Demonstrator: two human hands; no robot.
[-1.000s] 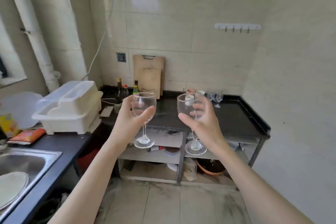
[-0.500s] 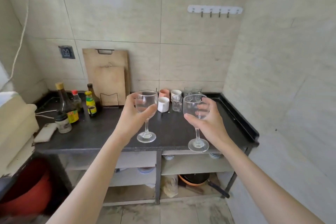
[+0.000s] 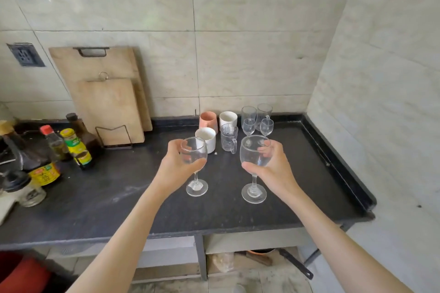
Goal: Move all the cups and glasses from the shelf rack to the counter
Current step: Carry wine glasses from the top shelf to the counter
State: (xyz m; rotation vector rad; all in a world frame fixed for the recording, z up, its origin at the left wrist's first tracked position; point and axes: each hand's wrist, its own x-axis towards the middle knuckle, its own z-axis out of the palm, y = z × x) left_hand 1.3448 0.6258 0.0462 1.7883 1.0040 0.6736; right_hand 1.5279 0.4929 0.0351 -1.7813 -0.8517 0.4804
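Note:
My left hand (image 3: 175, 170) grips the bowl of a clear wine glass (image 3: 193, 153), held upright over the black counter (image 3: 114, 197). My right hand (image 3: 273, 169) grips the bowl of a second, slightly larger wine glass (image 3: 253, 154), also upright. Both glass feet hang close to the counter top; I cannot tell if they touch it. Behind them, near the back wall, stand a pink cup (image 3: 208, 121), two white cups (image 3: 228, 119) (image 3: 206, 137), a glass mug (image 3: 229, 137) and several small stemmed glasses (image 3: 249, 125).
Two wooden cutting boards (image 3: 107, 100) lean on the tiled wall at the back left. Sauce bottles (image 3: 76, 147) and jars crowd the counter's left end. A raised lip (image 3: 338, 162) edges the counter on the right by the side wall. Shelves with a pan (image 3: 273, 256) lie below.
I have come closer to the counter with both wine glasses. The glasses have been carried forward and lowered over the counter top, nearer the group of cups.

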